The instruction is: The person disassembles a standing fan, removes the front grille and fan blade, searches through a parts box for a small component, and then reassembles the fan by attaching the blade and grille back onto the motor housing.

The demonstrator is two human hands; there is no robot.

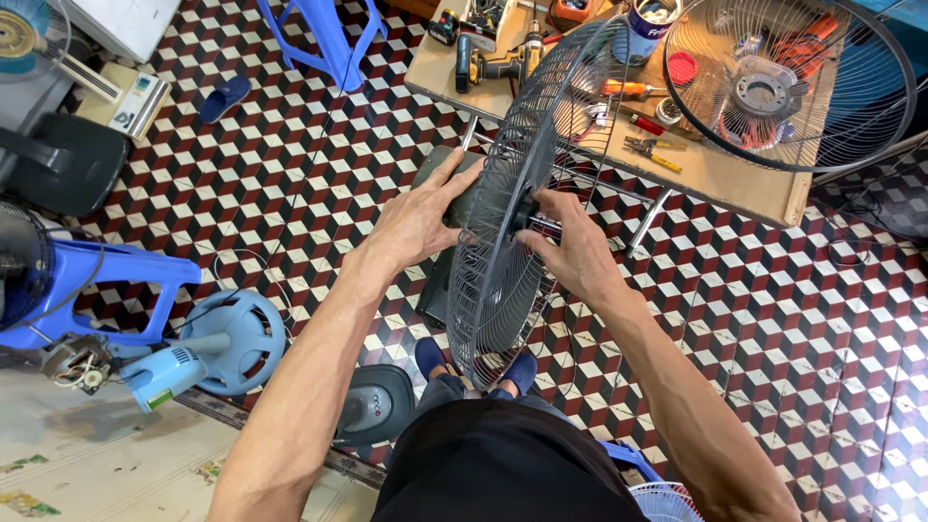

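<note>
Head view looks straight down on a person seated over a tiled floor (pixel 290 174) of red, black and white cubes. The left hand (pixel 418 217) is wrapped around a dark fan motor housing (pixel 454 193), fingers spread over its top and thumb toward the wire fan guard (pixel 527 193), clenched on the housing. The right hand (pixel 570 246) sits on the far side of the guard from that grip, its fingertips pinched at the hub in the guard's middle; whether they grasp a nut or only press the hub cannot be told through the wires. The guard stands on edge between the two hands, its rim running from near the person's blue shoes (pixel 522 370) up to the edge of the low wooden table (pixel 735 184).

Beyond the right hand's grip the table edge lies close, with a second round guard (pixel 788 82), a cordless drill (pixel 503 66) and pliers (pixel 650 150) on it. Out from the left hand's grip the floor lies open as far as a blue stool (pixel 324 34). Nearer the person on that side lie a blue fan base (pixel 237 338) and a dark oval base (pixel 377 404), close to the left forearm.
</note>
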